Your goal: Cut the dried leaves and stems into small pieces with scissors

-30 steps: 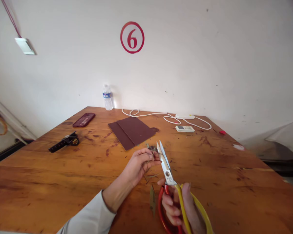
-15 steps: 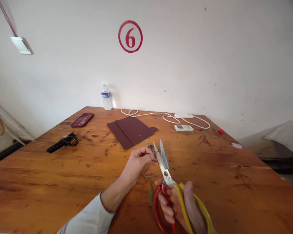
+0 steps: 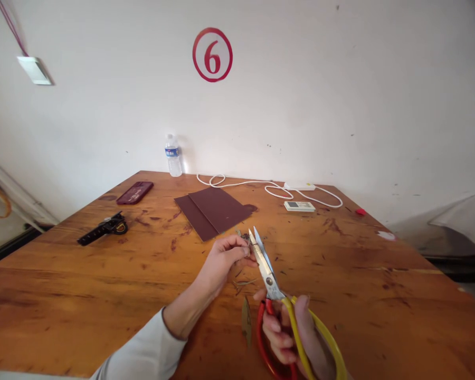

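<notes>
My right hand (image 3: 296, 338) is wrapped round the handles of a pair of scissors (image 3: 266, 272), one handle red and one yellow. The blades point away from me and stand slightly apart. Thumb and fingers of my left hand (image 3: 225, 261) pinch something small and dark, like a dry twig, right beside the blade tips; its kind is mostly hidden by the fingers. Thin dry scraps (image 3: 244, 283) lie on the table under the hands. A brownish-green dry leaf (image 3: 246, 322) is left of the red handle.
The wooden table (image 3: 142, 295) bears maroon sheets (image 3: 217, 211), a maroon phone (image 3: 135, 193), a black strap-like object (image 3: 103, 228), and a small white device (image 3: 299, 206). A water bottle (image 3: 173, 155) and a white cable (image 3: 245, 182) with a power strip are by the wall.
The scissor blades have drawn closer together as the right hand's fingers squeezed the handles. My left hand stays in nearly the same place. The view has tilted slightly.
</notes>
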{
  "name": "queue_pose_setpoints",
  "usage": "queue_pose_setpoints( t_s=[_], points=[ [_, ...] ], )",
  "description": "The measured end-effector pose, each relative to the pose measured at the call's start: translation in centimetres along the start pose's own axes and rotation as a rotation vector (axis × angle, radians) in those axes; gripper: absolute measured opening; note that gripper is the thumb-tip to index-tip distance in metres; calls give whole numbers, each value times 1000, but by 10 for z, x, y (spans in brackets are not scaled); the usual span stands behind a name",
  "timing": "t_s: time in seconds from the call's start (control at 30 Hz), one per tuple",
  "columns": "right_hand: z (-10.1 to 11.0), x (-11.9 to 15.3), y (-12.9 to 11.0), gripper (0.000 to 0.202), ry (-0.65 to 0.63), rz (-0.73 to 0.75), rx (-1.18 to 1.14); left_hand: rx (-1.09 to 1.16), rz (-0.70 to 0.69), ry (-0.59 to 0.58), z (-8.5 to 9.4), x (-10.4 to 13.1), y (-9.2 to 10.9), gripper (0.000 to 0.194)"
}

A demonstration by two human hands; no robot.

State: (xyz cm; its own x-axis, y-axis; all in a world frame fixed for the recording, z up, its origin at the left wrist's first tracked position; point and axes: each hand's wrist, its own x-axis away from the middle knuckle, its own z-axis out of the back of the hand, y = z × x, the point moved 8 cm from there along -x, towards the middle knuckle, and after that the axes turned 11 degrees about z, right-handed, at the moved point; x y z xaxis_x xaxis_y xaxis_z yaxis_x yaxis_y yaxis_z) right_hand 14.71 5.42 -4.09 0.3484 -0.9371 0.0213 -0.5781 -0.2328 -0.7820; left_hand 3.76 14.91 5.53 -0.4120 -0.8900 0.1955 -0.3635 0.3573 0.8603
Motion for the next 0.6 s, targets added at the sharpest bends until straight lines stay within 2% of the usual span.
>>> queue_pose_setpoints(
  t_s=[0.2, 0.37, 0.6],
  points=[
    [-2, 4, -3, 32, 20, 12, 15, -24, 12, -13, 0, 0, 0, 17],
    [-5, 6, -5, 33, 39, 22, 32, -47, -10, 35, 3, 2, 4, 21],
    [-5, 9, -3, 33, 56, 27, 35, -255, -3, 22, -2, 1, 7, 16]
  ],
)
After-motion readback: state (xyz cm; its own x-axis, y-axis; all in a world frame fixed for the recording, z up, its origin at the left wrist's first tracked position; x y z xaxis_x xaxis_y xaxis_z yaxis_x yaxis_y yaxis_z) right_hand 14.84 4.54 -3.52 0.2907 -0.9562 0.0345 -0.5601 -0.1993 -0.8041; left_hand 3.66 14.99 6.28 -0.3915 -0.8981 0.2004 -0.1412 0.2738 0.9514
